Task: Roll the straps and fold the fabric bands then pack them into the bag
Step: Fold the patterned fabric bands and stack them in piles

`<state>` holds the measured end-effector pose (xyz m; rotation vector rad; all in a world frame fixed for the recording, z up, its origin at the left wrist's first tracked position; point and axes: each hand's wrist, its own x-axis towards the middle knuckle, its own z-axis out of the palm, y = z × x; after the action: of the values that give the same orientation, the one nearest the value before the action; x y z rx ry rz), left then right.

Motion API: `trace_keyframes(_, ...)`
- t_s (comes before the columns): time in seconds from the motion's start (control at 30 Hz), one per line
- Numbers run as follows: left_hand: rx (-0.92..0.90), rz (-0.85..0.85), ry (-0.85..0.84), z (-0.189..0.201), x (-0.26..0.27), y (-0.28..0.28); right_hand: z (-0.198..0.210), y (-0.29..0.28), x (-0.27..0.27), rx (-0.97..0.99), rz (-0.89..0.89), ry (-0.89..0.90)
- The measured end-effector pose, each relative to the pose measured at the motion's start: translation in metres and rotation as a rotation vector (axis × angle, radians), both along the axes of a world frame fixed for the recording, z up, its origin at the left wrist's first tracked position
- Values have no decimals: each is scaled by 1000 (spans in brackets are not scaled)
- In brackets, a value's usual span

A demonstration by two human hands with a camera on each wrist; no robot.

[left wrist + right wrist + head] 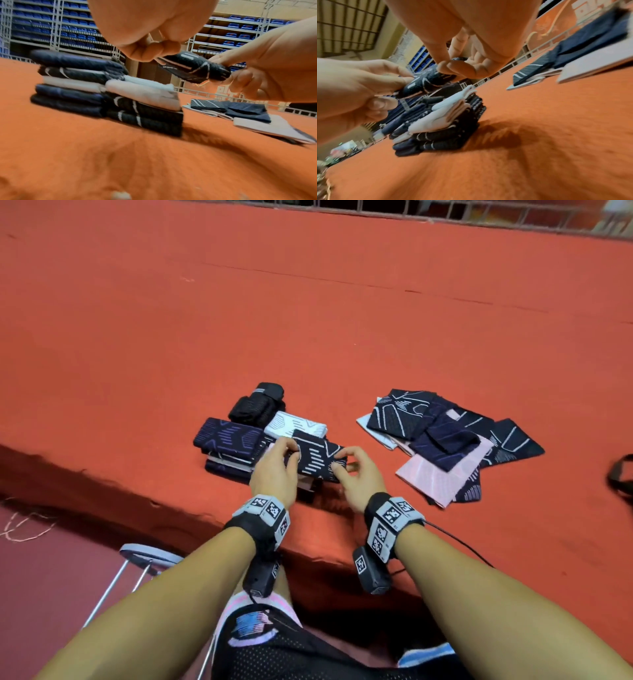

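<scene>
A folded dark band with white lines (pixel 317 458) (pixel 193 67) (pixel 426 81) hangs just above two stacks of folded bands (pixel 236 446) (pixel 109 97) (pixel 440 124). My left hand (pixel 277 463) (pixel 150 52) pinches its left end. At the opposite end, my right hand (pixel 352 470) (pixel 452 67) pinches it between thumb and fingers. Black rolled straps (pixel 258 404) lie behind the stacks. A heap of unfolded bands (pixel 448 440) (pixel 248 115) (pixel 573 59), dark and pink, lies to the right.
All lies on an orange cloth-covered table (pixel 308 320), whose front edge (pixel 171 508) runs just under my wrists. A black strap loop (pixel 621 477) shows at the far right edge. A metal stool (pixel 144 559) stands below left.
</scene>
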<state>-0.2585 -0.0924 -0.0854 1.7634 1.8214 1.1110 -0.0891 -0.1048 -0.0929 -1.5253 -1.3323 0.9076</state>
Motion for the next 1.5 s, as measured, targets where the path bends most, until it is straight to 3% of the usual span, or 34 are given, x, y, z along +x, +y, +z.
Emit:
trace_keyframes(0.3,-79,113,123,-2,-36,16,-16,26,-58,-21,-25,-122)
trace_keyframes(0.5,-72,-21,154,-24,-27,14,-34,28,-62,-81,-16,-217)
trace_keyframes(0.7,-179,-8,176,-36,-25,16,-36,28,-61,-54,5,-335)
trace_keyframes(1.03,-229,-66,141,-42,-33,23,-41,30,-48,-119,130,-331)
trace_keyframes(1.2,-160,-73,81,-35,-30,19,-35,26,-46,-115,179,-262)
trace_keyframes(1.33,27,-117,88,-19,-11,16,-29,17,-27,-63,122,-234)
trace_keyframes(1.5,46,-286,70,1,48,24,-21,10,25,-84,-47,-169)
